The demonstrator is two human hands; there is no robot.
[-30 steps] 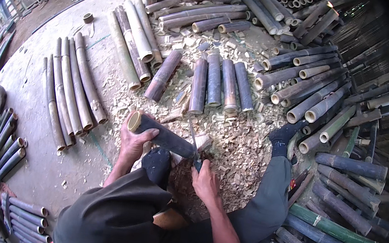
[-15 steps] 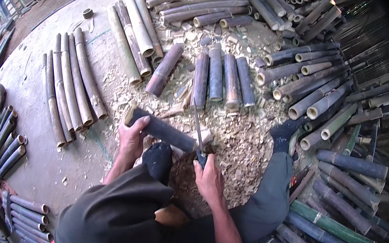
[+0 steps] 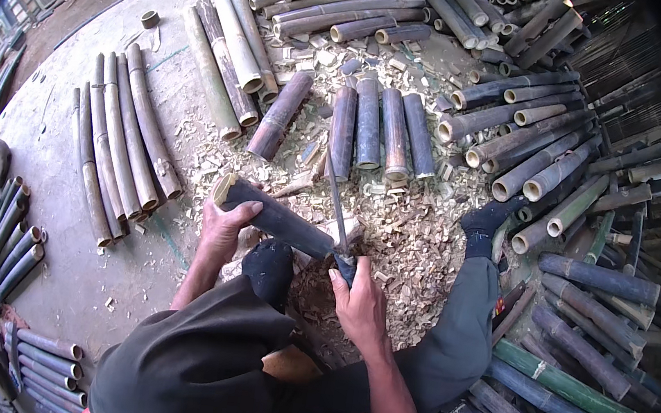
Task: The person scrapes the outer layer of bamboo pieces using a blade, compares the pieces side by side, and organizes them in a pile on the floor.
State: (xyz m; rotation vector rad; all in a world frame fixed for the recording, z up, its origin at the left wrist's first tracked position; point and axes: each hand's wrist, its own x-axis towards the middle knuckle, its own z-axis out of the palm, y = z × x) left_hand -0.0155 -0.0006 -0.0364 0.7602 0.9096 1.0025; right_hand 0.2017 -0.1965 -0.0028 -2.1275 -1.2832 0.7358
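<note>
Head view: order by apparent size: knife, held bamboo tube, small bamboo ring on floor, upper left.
1. Bamboo tube
2. Knife, far thinner
3. Bamboo ring, though it lies farther from the camera

There are two hands, left (image 3: 229, 227) and right (image 3: 360, 301), one knife (image 3: 335, 207) and one tube (image 3: 279, 218) between them. Toward the floor's (image 3: 56, 288) far edge lie five short dark tubes (image 3: 366, 132), four longer poles (image 3: 236, 50) and one small ring (image 3: 150, 19).

Open floor (image 3: 142, 274) left of hands (image 3: 222, 228), bamboo tubes (image 3: 367, 124) blocking ahead, outstretched leg (image 3: 454, 325) barring right
</note>
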